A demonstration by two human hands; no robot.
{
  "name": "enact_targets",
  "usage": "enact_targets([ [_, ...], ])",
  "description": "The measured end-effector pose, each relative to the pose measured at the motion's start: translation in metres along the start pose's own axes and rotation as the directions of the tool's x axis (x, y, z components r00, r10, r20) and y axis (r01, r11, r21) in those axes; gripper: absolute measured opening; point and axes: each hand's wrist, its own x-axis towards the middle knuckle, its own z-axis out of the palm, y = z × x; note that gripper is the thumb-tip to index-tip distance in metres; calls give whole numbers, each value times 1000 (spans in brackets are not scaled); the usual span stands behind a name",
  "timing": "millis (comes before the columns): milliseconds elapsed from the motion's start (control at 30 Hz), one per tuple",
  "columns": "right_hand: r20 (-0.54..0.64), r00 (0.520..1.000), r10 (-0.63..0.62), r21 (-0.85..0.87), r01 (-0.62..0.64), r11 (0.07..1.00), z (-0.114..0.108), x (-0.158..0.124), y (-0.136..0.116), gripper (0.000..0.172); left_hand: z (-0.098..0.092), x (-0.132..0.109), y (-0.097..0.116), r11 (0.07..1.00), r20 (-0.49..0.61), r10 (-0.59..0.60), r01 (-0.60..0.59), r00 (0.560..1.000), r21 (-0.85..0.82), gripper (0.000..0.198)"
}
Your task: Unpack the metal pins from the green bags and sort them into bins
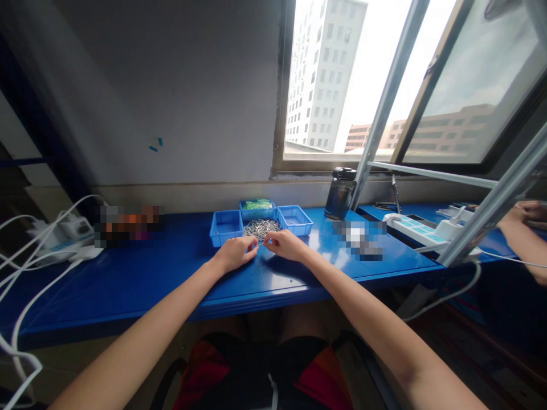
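My left hand (236, 254) rests at the front of a heap of small silvery metal pieces (261, 228), its thumb and fingers drawn together in a pinch. Facing it across a small gap, my right hand (287, 245) is closed in a similar pinch. Whatever lies between the fingertips of either hand is too small to make out. Around the heap stand a left blue bin (226, 234), a right blue bin (296, 229) and a rear blue bin (243, 215) holding green packets (257, 204).
A dark bottle (339, 196) stands near the window. White power strips (419, 230) lie at the right beside a metal frame post (491, 199). Tangled white cables (47, 250) cover the left end of the blue table (141, 273). Another person's arm (523, 239) shows far right.
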Motion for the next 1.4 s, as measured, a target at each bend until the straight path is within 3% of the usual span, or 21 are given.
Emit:
enact_targets([
  [133,62,998,18,10,-19,1000,1,0,1,10,-2,0,1,1000,-26,-6,6,1000,-11,22],
  [433,120,993,-2,71,-7,997,2,-1,-4,14,-7,-2,9,990,-66,121,-125,990,-58,22],
  [867,13,999,39,48,-39,998,-8,0,-6,15,-18,0,4,995,-91,55,-47,994,91,22],
  [1000,28,999,44,-11,-44,999,-9,0,-4,13,-30,-1,-1,980,-227,-42,84,973,182,24],
  [1167,98,992,75,-88,-66,994,-10,0,-2,13,-40,-3,-30,898,-389,-252,363,886,247,22],
  [1400,137,987,84,-114,-68,991,-9,-1,0,14,-35,-5,-58,878,-355,-392,461,848,132,23],
])
